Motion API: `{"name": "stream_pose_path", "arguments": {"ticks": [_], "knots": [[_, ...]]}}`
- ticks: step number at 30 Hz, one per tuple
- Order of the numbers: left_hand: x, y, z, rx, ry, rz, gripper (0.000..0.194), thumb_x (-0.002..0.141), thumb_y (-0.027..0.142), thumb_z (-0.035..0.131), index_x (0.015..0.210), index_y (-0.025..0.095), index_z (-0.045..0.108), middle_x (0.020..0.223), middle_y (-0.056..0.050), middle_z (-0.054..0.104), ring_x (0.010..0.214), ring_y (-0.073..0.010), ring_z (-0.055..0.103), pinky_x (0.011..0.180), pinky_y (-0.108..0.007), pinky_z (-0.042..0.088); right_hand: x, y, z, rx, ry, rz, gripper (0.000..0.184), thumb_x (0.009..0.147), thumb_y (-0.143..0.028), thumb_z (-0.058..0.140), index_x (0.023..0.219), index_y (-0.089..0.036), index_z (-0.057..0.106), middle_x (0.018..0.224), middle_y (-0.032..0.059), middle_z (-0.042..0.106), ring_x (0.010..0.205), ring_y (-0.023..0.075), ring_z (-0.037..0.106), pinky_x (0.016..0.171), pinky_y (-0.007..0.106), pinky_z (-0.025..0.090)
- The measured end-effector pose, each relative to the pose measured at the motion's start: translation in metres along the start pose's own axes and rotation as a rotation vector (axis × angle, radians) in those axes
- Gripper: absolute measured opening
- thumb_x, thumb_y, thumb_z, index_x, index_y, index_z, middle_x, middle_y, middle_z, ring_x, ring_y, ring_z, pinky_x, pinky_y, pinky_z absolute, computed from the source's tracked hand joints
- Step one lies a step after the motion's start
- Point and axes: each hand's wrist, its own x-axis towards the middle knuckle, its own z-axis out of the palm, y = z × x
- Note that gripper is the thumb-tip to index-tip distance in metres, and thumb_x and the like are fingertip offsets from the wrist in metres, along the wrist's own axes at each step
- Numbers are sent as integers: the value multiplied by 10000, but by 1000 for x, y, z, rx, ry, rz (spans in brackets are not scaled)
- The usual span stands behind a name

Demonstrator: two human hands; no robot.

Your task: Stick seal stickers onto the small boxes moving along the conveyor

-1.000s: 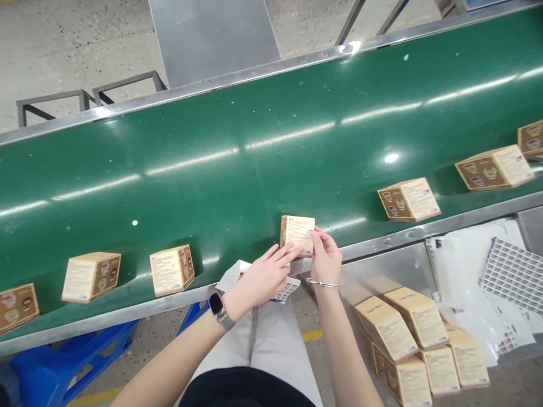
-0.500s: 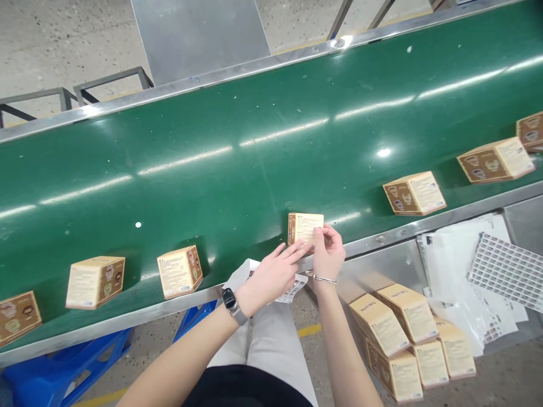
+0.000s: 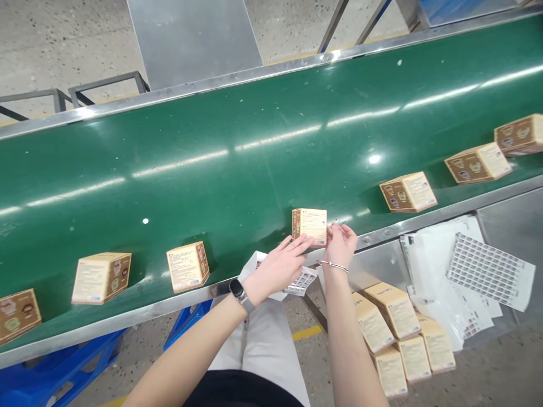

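Observation:
A small tan box [image 3: 310, 224] stands on the near edge of the green conveyor belt [image 3: 237, 169], its printed label side towards me. My left hand [image 3: 280, 266] lies with stretched fingers, the fingertips against the box's lower front. A sticker sheet [image 3: 297, 281] lies under that hand, against the belt's rail. My right hand [image 3: 340, 244] pinches at the box's right edge, thumb and fingers pressed together there. A watch is on my left wrist and a thin bracelet on my right.
More tan boxes ride the belt: three to the left [image 3: 189, 266] [image 3: 102, 277] [image 3: 17, 314] and three to the right [image 3: 408, 191] [image 3: 477, 163] [image 3: 520, 134]. Several boxes [image 3: 399, 333] are stacked low right. Sticker sheets [image 3: 487, 270] lie on the steel shelf. Blue crates [image 3: 63, 373] sit under the belt.
The view has shifted slightly left. My hands have stayed on the box; my right fingers have slid to its right edge. The other boxes keep their spacing on the belt.

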Motion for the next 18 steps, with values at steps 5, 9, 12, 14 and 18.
{"name": "stream_pose_path", "arguments": {"ticks": [5,9,12,14,18], "knots": [[-22,13,-31,-334,-11,-294,233,999,240,425,895,202,630,943,-10,727,873,-175,682,784,-288,501,-14,-45,-48,-98,-324,-144,304,758,-445,682,951,-218,622,1007,74,673,961,232,657,920,430,518],[-54,19,-54,-592,10,-419,211,992,320,460,914,223,630,763,45,657,652,-119,581,598,-222,395,-42,-80,-66,-345,-1130,-398,165,857,-387,636,912,-238,684,878,44,739,812,208,693,740,340,562],[-77,19,-62,-662,21,-497,161,939,356,563,918,213,634,775,37,661,650,-121,566,576,-214,361,-52,-89,-61,-407,-1312,-462,198,936,-335,538,835,-229,671,798,27,737,711,176,688,640,283,542],[-90,19,-64,-660,23,-559,153,919,330,588,865,201,650,756,31,667,641,-123,563,571,-216,348,-53,-90,-55,-414,-1371,-510,214,948,-322,526,822,-222,668,772,21,730,689,166,682,627,268,537],[-106,24,-61,-650,34,-625,200,932,252,539,796,187,670,687,28,648,595,-116,529,556,-222,326,-56,-86,-45,-456,-1465,-655,225,964,-276,508,815,-219,668,756,22,719,698,168,676,659,283,544]]}}
